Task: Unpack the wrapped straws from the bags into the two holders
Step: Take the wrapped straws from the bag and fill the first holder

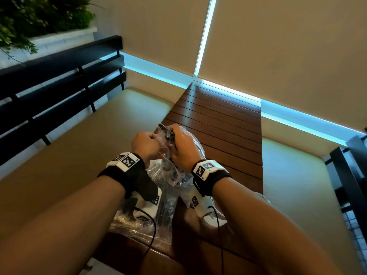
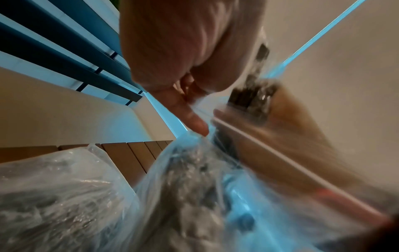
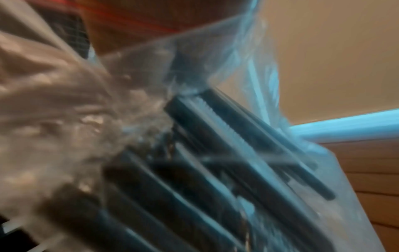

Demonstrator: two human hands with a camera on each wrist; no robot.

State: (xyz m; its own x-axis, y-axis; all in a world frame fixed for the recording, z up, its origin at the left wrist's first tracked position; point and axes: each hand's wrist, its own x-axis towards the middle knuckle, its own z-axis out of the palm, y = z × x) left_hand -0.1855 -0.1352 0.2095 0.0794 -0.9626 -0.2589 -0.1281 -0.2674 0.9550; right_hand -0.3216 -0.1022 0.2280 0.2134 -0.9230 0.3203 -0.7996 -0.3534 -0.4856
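Second clear bag of straws (image 1: 139,221) lies nearest, on slatted wooden table (image 1: 222,124), under left forearm. Beyond it, upright clear plastic bag (image 1: 168,171) held above table between both hands. Left hand (image 1: 146,144) curled, pinches bag's top edge. Right hand (image 1: 181,147) clenched round dark wrapped straws (image 1: 168,135) at bag mouth; more straws inside bag (image 3: 237,153). Farther: cream bench cushion (image 1: 129,108), black railing (image 1: 59,76).

Slatted wooden table (image 1: 222,124), straw bag (image 1: 143,221) atop
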